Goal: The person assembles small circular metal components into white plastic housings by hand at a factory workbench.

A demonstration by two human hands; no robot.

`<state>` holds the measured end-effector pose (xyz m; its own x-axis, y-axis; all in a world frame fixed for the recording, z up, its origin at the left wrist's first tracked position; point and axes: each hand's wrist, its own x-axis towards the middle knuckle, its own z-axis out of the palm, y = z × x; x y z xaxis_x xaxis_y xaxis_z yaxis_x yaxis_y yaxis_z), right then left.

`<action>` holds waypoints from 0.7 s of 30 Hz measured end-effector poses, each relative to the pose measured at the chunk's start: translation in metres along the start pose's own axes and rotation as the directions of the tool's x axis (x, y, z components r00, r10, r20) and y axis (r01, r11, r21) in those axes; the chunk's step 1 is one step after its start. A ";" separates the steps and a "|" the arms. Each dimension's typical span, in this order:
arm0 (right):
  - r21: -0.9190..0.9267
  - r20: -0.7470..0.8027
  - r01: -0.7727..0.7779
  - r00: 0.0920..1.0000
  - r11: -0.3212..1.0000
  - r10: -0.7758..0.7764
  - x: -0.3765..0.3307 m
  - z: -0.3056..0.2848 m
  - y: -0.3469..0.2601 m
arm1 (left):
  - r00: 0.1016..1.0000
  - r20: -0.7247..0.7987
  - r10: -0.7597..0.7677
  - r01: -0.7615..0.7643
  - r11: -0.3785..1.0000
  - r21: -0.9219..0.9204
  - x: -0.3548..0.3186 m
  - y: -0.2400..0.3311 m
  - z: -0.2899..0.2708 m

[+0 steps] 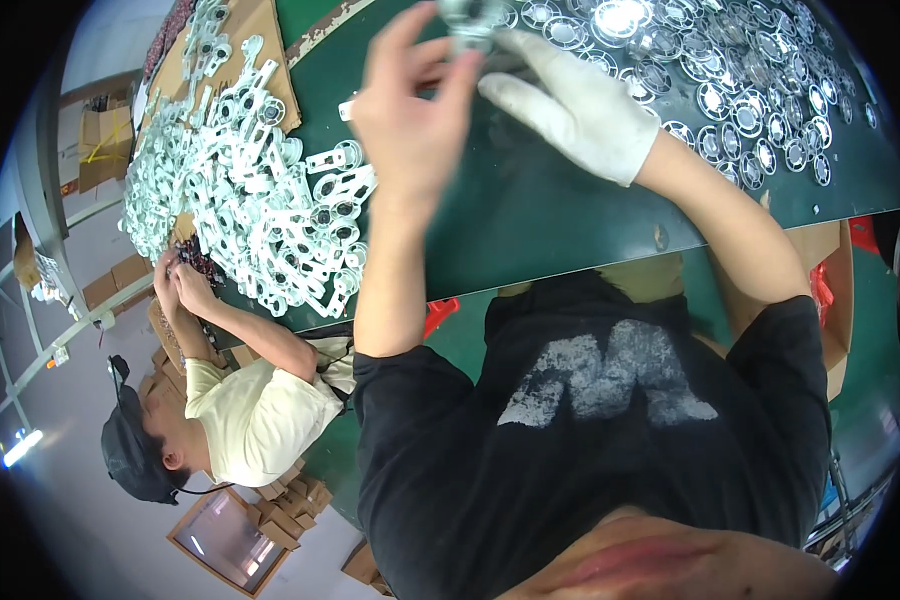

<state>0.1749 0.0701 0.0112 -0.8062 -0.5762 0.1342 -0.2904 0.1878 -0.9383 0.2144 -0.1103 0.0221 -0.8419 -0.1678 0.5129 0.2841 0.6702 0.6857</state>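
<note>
My bare left hand (413, 115) is raised over the far part of the table, its fingers closed on a pale green plastic part (469, 38) with a round end. The part is blurred and cut off by the top edge of the picture. My right hand (585, 110), in a white glove, reaches in from the right with its fingertips at the part's right side. Just what those fingertips pinch is partly hidden. Left of my left hand lies a large heap of similar pale green parts (260, 190). Round clear and silvery discs (745, 115) spread out beyond my right hand.
The dark green table (530, 225) has its near edge just before my body. Cardboard (275, 60) lies under the heap at the far left. A co-worker (260, 420) in a cap works at the heap's left end. A cardboard box (838, 330) with red material stands at the right.
</note>
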 end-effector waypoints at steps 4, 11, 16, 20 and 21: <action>0.173 -0.220 0.032 0.975 0.984 0.007 0.013 -0.008 0.007 | 0.978 0.132 0.164 -0.164 0.986 -0.008 0.003 0.043 0.025; -0.325 -0.436 0.125 0.860 0.938 -0.265 0.032 -0.032 0.028 | 0.974 0.210 0.082 -0.151 0.930 0.336 0.028 -0.010 0.046; -0.250 -0.374 0.589 0.673 0.768 -0.638 0.038 -0.024 0.025 | 0.918 0.337 0.210 -0.346 0.838 0.421 0.028 -0.044 0.053; -0.585 -0.229 0.162 0.907 0.794 -0.354 0.016 -0.032 0.020 | 0.939 0.317 0.135 -0.201 0.963 0.182 0.015 -0.039 0.042; -0.609 -0.334 0.264 0.770 0.748 -0.544 0.010 -0.028 0.031 | 0.954 0.271 0.128 -0.161 0.982 0.102 0.011 -0.035 0.037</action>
<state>0.1432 0.0928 -0.0078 -0.6346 -0.2804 0.7202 -0.7443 0.4728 -0.4717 0.1781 -0.1088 -0.0149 -0.8911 0.1223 0.4371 0.3678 0.7588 0.5375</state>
